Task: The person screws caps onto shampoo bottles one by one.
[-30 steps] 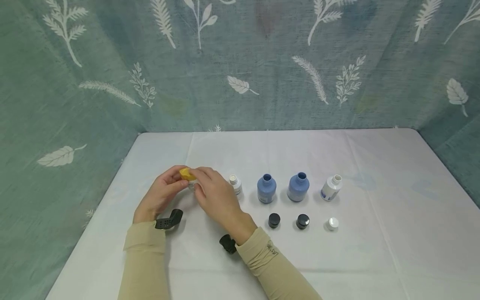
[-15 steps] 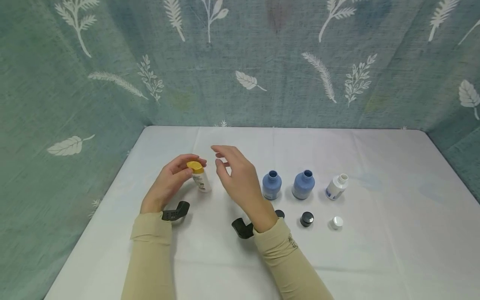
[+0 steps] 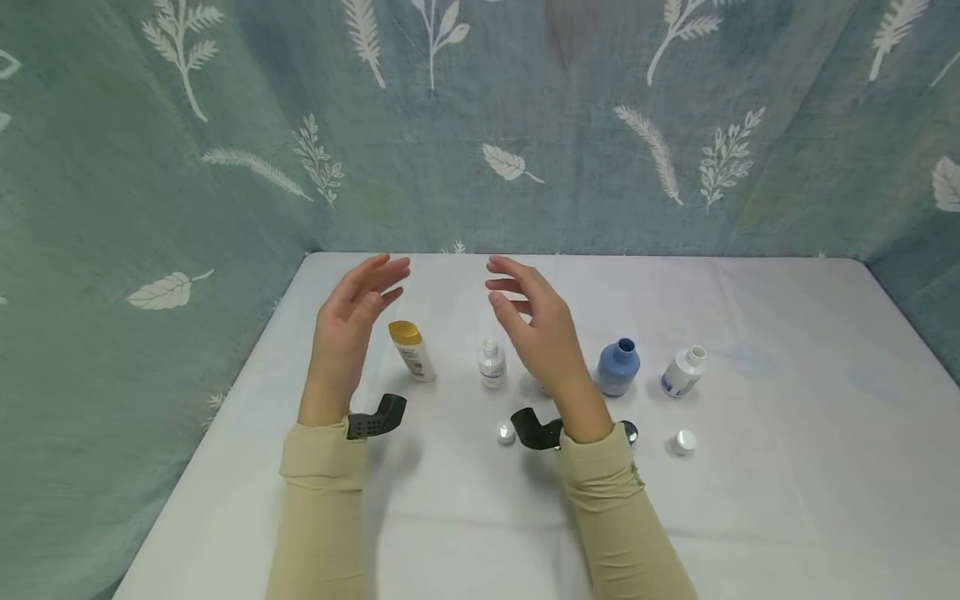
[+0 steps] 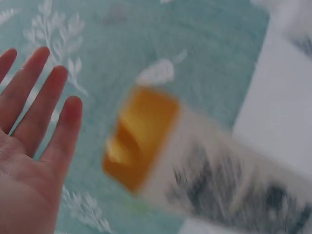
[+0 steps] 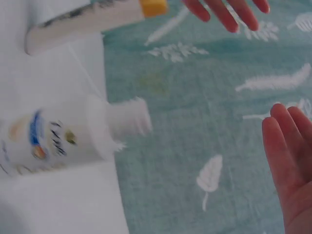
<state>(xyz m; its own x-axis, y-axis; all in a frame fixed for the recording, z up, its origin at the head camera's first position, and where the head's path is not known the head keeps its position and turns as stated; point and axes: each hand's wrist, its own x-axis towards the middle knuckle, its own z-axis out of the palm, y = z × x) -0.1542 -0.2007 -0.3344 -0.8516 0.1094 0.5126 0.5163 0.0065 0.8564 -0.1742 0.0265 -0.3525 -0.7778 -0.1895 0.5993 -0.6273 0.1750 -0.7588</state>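
My left hand (image 3: 348, 321) is raised, fingers extended and holding nothing, up and to the left of a white bottle with a yellow cap (image 3: 407, 333). That bottle stands upright on the table and shows large and blurred in the left wrist view, its yellow cap (image 4: 141, 139) apart from the fingers. My right hand (image 3: 536, 321) is also raised with nothing in it, fingers loosely extended. Between the hands, nearer the right, stands a small white bottle (image 3: 492, 367) with an uncovered neck (image 5: 131, 117). A small silvery-white cap (image 3: 506, 433) lies in front of it.
An uncapped blue bottle (image 3: 618, 371) and an uncapped white bottle (image 3: 681, 375) stand to the right. A white cap (image 3: 682, 442) lies before them. My right wrist mostly hides another blue bottle; my sleeve partly covers a black cap (image 3: 631, 431). A patterned cloth (image 3: 420, 183) rises behind the white table.
My right hand has left the yellow cap and moved right. The left hand has let go of the yellow-capped bottle and risen, leaving it standing on the table.
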